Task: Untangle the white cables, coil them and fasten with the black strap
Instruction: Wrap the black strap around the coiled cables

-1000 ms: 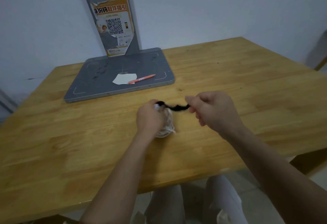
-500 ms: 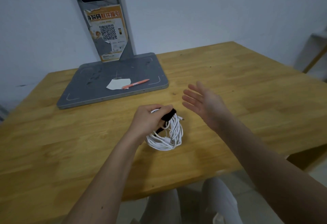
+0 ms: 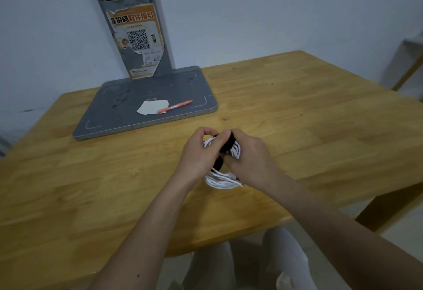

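A light wooden table (image 3: 297, 115) fills the view, with a flat grey metal stand base (image 3: 128, 111) at its far left. On that base lie a torn scrap of white paper (image 3: 152, 107) and, touching its right edge, an orange pen (image 3: 175, 106). Near the middle of the table, the coiled bundle of white cables (image 3: 220, 181) is held just above the wood between both hands. The left hand (image 3: 198, 154) curls its fingers around the coil's left side. The right hand (image 3: 250, 159), open and apart from the coil half a second ago, now closes on it, thumb and fingers pinching the black fabric strap (image 3: 226, 146) that crosses the coil. Whether the strap is fully fastened is hard to tell, as the fingers hide its ends.
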